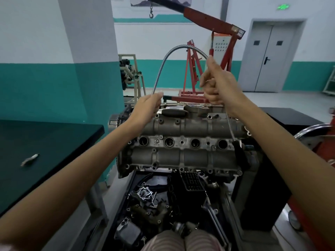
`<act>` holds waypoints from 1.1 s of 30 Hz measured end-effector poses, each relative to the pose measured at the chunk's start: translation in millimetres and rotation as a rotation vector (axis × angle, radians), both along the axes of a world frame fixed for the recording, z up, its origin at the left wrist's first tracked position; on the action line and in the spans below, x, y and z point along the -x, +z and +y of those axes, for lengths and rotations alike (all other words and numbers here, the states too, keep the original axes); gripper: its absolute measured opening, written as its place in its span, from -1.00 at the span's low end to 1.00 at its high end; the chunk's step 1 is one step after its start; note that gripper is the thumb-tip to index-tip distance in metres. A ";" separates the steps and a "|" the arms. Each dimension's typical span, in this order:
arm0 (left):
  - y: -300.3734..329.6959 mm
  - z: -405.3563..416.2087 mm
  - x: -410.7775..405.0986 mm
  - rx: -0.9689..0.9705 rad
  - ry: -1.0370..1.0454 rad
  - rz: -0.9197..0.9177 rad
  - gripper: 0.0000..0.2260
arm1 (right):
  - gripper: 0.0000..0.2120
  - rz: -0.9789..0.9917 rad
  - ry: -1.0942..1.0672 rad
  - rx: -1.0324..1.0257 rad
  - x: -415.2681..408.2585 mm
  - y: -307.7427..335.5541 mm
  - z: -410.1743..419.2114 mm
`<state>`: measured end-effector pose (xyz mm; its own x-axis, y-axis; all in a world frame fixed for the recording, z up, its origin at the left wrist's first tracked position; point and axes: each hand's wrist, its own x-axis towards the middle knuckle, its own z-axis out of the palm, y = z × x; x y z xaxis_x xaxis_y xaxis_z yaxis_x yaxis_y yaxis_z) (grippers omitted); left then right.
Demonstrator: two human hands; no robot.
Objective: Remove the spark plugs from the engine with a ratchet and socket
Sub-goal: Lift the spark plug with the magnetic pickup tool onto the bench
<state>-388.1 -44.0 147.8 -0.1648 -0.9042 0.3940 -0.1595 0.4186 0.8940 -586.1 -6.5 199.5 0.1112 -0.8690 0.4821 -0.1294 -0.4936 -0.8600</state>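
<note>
The grey engine head (181, 156) stands in front of me with a row of open spark plug wells (195, 143). A flexible metal shaft tool (168, 55) arches above it. My left hand (146, 107) pinches one end of the shaft above the engine's left side. My right hand (215, 82) grips the shaft higher up on the right. From that hand the shaft runs down to a black handle (240, 153) hanging by the rightmost well. One removed spark plug (30, 159) lies on the dark table (45, 142) to the left.
A red engine hoist (208, 20) stands behind the engine, its hook (151, 14) hanging at the top. A tray of loose engine parts (163, 205) sits below the engine. A black cabinet (282, 120) is on the right, grey double doors (268, 58) beyond.
</note>
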 end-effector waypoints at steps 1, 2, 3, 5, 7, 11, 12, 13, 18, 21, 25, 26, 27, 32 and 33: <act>-4.0 0.9 5.2 -0.013 -0.029 0.046 -0.59 | -0.48 0.013 -0.013 0.016 1.4 -0.9 1.5; -8.2 1.8 9.8 -0.022 -0.051 0.094 -0.58 | -0.44 0.031 -0.023 0.037 2.6 -2.3 3.2; -12.7 2.8 13.6 -0.031 -0.068 0.141 -0.58 | -0.42 0.047 -0.022 0.060 3.2 -4.3 5.2; -20.0 3.8 20.9 -0.046 -0.102 0.229 -0.56 | -0.40 0.064 0.007 0.100 3.0 -7.4 9.8; -26.4 4.8 28.3 -0.060 -0.131 0.311 -0.54 | -0.40 0.075 0.031 0.120 1.2 -9.8 13.7; -39.6 2.1 37.2 -0.084 -0.149 0.391 -0.52 | -0.44 0.132 0.033 0.135 -6.4 -15.9 17.2; -43.0 0.9 38.3 -0.091 -0.153 0.409 -0.52 | -0.45 0.162 0.027 0.145 -8.6 -18.0 17.4; -46.3 -0.5 39.2 -0.096 -0.158 0.432 -0.53 | -0.45 0.192 0.020 0.159 -10.7 -20.3 17.3; -62.6 -9.3 44.6 -0.098 -0.139 0.485 -0.49 | -0.42 0.357 -0.012 0.283 -18.9 -32.2 17.3; -75.5 -13.4 44.7 -0.068 -0.115 0.414 -0.51 | -0.39 0.412 -0.054 0.344 -16.7 -35.8 15.6; -85.8 -13.3 38.8 -0.007 -0.054 0.262 -0.57 | -0.33 0.495 -0.061 0.425 -10.3 -42.0 16.6; -87.1 -12.6 36.4 0.010 -0.038 0.201 -0.57 | -0.34 0.509 -0.063 0.430 -7.3 -42.1 17.4; -88.3 -11.3 34.3 0.028 -0.034 0.138 -0.59 | -0.35 0.527 -0.068 0.431 -3.2 -41.3 17.6; -86.2 -1.6 24.3 0.051 -0.061 0.062 -0.76 | -0.47 0.719 -0.065 0.404 5.8 -40.7 18.9; -85.1 0.4 22.1 0.065 -0.061 0.074 -0.76 | -0.50 0.746 -0.051 0.399 3.4 -45.5 19.9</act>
